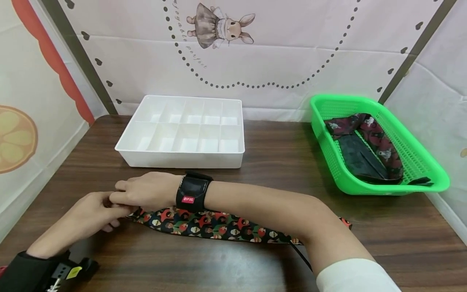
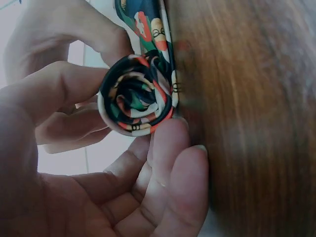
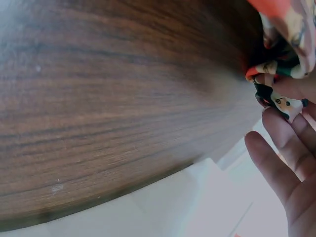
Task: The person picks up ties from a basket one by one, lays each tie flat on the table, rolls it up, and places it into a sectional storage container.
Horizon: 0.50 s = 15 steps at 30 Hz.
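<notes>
A patterned tie [image 1: 219, 227], black with red, green and cream figures, lies flat along the wooden table [image 1: 277, 170] in front of me. Its left end is wound into a small roll [image 2: 138, 96]. My left hand [image 1: 109, 211] holds this roll, with fingertips [image 2: 170, 148] under it and a curled finger over it. My right hand [image 1: 120, 198] reaches across from the right, wearing a black wristband [image 1: 192, 192], and pinches the same rolled end [image 3: 279, 101]. The forearm hides part of the tie's upper edge.
A white tray [image 1: 182, 158] with several open compartments stands behind the hands. At the right sits a green mesh basket [image 1: 383, 188] holding dark patterned ties [image 1: 365, 150]. Printed fabric walls enclose the table on three sides.
</notes>
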Available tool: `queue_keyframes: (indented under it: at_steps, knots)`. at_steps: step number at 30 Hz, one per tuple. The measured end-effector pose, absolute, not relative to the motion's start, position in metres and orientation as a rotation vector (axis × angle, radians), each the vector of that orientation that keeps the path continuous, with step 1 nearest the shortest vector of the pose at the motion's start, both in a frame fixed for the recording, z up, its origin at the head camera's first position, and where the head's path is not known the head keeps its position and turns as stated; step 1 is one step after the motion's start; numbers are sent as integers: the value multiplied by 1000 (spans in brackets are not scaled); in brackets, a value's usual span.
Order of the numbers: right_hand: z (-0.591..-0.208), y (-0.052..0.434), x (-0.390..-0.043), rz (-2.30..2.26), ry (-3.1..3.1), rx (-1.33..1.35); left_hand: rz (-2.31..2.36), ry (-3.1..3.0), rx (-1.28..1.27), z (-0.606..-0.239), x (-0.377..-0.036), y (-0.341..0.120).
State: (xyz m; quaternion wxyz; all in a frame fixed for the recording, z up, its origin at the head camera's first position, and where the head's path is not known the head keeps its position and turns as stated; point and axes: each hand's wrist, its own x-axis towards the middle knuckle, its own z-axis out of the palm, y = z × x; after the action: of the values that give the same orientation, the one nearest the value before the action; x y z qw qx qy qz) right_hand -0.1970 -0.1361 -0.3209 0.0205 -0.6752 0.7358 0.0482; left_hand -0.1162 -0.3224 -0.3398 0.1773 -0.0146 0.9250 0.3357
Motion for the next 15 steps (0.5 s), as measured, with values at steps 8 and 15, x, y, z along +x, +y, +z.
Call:
queue_keyframes:
  at_steps: [8, 15]
  knots:
    - [-313, -137, -199, 51, 2121, -1952, 838, 2632, -68, -341, -116, -320]
    - [-314, -132, -193, 231, 2210, -2106, 786, 2649, -86, -342, -116, -313]
